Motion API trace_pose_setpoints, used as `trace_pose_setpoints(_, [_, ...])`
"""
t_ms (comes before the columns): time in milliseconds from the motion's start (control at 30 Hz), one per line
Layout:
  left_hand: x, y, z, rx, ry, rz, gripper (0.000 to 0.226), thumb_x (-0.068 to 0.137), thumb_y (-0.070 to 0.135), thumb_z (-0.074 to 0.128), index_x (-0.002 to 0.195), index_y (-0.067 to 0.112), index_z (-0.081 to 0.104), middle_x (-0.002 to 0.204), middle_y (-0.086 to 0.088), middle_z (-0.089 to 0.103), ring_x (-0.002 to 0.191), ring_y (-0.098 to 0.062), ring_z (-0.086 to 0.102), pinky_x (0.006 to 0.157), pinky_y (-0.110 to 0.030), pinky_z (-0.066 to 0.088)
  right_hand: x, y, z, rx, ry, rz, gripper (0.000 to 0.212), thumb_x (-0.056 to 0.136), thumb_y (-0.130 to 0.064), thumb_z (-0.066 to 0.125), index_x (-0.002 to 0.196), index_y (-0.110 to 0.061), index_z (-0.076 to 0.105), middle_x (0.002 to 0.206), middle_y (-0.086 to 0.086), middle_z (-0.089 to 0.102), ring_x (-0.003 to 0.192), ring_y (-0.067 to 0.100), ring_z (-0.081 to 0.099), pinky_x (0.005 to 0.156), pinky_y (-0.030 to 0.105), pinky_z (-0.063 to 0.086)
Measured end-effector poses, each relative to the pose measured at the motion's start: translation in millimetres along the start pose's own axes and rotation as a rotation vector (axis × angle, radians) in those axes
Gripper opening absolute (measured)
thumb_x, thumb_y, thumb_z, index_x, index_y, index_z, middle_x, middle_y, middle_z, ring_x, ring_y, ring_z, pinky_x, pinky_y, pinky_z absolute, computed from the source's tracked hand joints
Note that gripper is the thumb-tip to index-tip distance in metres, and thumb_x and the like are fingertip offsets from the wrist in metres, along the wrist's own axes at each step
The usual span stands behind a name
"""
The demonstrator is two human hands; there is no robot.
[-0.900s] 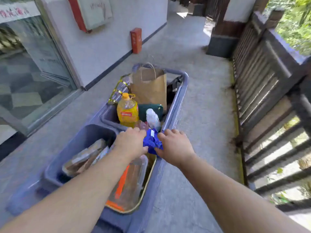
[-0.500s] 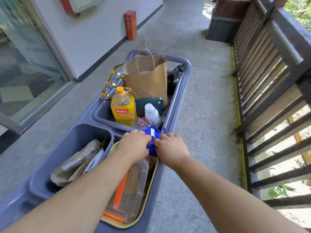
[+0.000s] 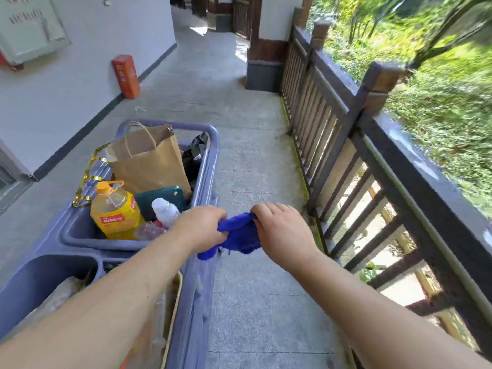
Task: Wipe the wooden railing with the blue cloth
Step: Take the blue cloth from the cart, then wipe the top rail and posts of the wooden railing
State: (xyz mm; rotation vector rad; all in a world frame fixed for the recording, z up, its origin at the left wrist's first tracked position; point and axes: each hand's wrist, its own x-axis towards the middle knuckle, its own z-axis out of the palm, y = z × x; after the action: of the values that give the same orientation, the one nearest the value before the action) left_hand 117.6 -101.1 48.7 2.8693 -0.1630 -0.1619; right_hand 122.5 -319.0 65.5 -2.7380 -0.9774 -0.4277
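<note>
A bright blue cloth (image 3: 238, 237) hangs bunched between my two hands, above the right rim of a grey cart (image 3: 205, 302). My left hand (image 3: 203, 226) pinches its left end and my right hand (image 3: 283, 231) grips its right end. The dark wooden railing (image 3: 415, 166) runs along the right side of the walkway, its top rail about an arm's length to the right of the cloth. Neither hand touches the railing.
The cart holds a brown paper bag (image 3: 149, 158), a yellow oil bottle (image 3: 114, 209) and a clear bottle (image 3: 165, 210). An orange box (image 3: 126, 75) stands by the left wall. Grey paving (image 3: 253, 166) lies between cart and railing. A square post (image 3: 383, 81) tops the rail.
Both hands have lifted the blue cloth off the cart and carried it right, pulling it wider between them. My view has swung right, showing more of the railing.
</note>
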Motion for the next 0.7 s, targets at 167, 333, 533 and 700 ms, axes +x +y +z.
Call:
trace_pose_setpoints(167, [46.9,117.3,-7.0,-0.002,0.017,0.148,0.016,0.084,0.036,0.056,0.100,0.036,0.054,0.099,0.006,0.068,0.093,-0.023,0.063,0.065,-0.032,0.041,-71.6,93.7,-62.9,-0.120,0.029,0.241,0.030,0.078,-0.006,0.070,0.106,-0.014,0.063,0.089,0.004,0.067,0.076,0.031,0.061,0.067,0.041,0.050])
trace_pose_setpoints(333, [86.8,252.1,-4.1,0.222,-0.015,0.385,0.015,0.094,0.034,0.048,0.099,0.026,0.059,0.103,-0.003,0.067,0.097,-0.028,0.060,0.065,-0.033,0.040,-158.7,182.3,-109.8,-0.130,0.088,0.513,0.023,0.079,-0.002,0.067,0.091,-0.019,0.058,0.077,0.001,0.062,0.068,0.031,0.057,0.056,0.039,0.038])
trace_pose_setpoints(533, [120.4,397.4,19.6,0.311,-0.117,0.568,0.025,0.097,0.039,0.041,0.095,0.025,0.062,0.092,0.002,0.064,0.089,-0.023,0.060,0.072,-0.037,0.050,-257.2,263.3,-139.6,0.006,0.256,0.758,0.010,0.097,-0.020,0.056,0.087,-0.021,0.054,0.083,-0.003,0.054,0.077,0.022,0.050,0.069,0.044,0.046])
trace_pose_setpoints(700, [143.1,475.6,37.0,0.226,-0.022,0.680,0.017,0.099,0.034,0.039,0.091,0.022,0.047,0.086,0.000,0.060,0.084,-0.029,0.057,0.063,-0.036,0.039,-299.6,307.6,-153.3,0.073,0.302,0.871,0.012,0.093,-0.023,0.056,0.083,-0.017,0.051,0.083,0.000,0.052,0.082,0.026,0.048,0.072,0.049,0.043])
